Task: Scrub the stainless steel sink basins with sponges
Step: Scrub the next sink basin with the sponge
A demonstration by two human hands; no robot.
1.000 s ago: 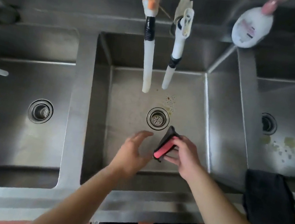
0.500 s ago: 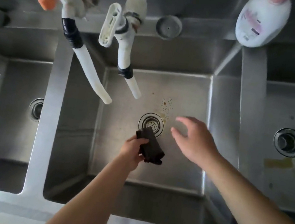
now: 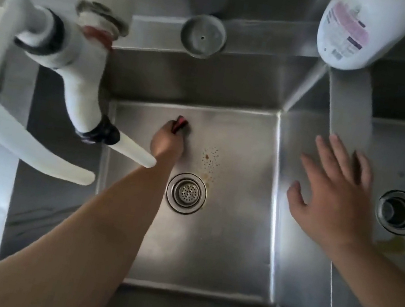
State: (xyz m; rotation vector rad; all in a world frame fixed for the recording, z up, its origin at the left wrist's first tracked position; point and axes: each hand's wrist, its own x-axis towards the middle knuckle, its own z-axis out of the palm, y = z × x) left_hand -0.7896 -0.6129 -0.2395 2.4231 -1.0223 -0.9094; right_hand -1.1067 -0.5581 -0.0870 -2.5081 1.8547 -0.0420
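Observation:
The middle steel basin (image 3: pixel 220 250) fills the view, with a round strainer drain (image 3: pixel 186 193) and a patch of brown specks (image 3: pixel 210 158) behind it. My left hand (image 3: pixel 167 140) reaches deep into the basin and is shut on a dark sponge with a pink layer (image 3: pixel 180 124), pressing it on the floor near the back wall. My right hand (image 3: pixel 333 196) is spread flat, fingers apart, over the divider (image 3: pixel 348 108) between the middle and right basins, holding nothing.
Two white taps (image 3: pixel 83 72) hang over the left side of the middle basin, one spout (image 3: pixel 134 151) just beside my left forearm. A white soap bottle (image 3: pixel 356 29) stands on the back ledge, a grey round cap (image 3: pixel 203 36) next to it. The right basin has a drain (image 3: pixel 399 211) and yellowish stains (image 3: pixel 392 245).
The sponge passed from my right hand to my left. My left hand has moved it past the drain to the back of the basin; my right hand has shifted right onto the divider.

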